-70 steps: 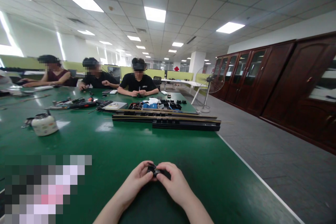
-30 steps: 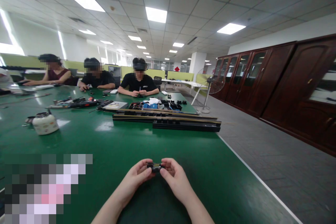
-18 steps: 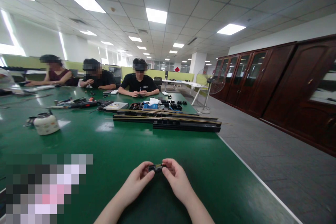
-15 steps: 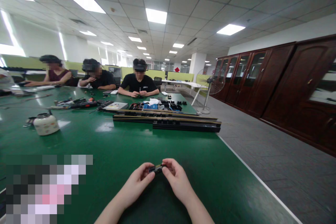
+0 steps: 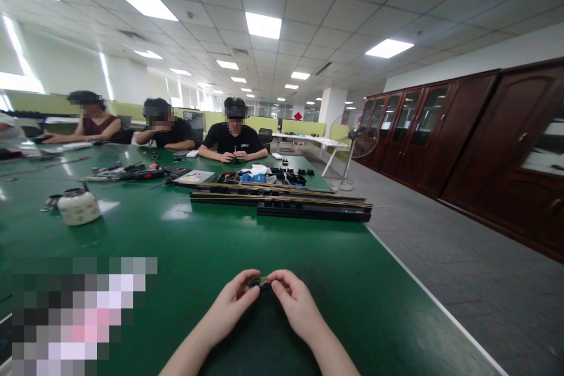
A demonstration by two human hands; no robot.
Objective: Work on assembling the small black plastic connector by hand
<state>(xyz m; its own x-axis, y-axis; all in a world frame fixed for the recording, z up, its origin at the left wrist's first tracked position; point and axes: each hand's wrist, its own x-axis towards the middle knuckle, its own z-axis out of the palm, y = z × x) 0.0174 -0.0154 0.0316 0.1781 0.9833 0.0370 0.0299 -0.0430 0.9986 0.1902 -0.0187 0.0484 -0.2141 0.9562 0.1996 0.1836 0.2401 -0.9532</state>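
Note:
A small black part [image 5: 263,284] with a brownish-yellow piece on top is held between my two hands, just above the green table [image 5: 211,247]. My left hand [image 5: 235,299] pinches its left end between thumb and fingers. On the right end are the thumb and fingertips of my right hand [image 5: 294,299], also closed. The fingers cover much of the part, so its details are too small to tell.
Long black rails [image 5: 312,211] with thin brass-coloured rods lie across the table ahead. A white jar [image 5: 79,207] stands at left. Behind are tools [image 5: 141,175], blue and black parts [image 5: 253,178] and several seated people. A pixelated patch hides the lower left.
My right hand's fingers have shifted slightly left over the part, covering more of it. My left hand keeps nearly the same grip.

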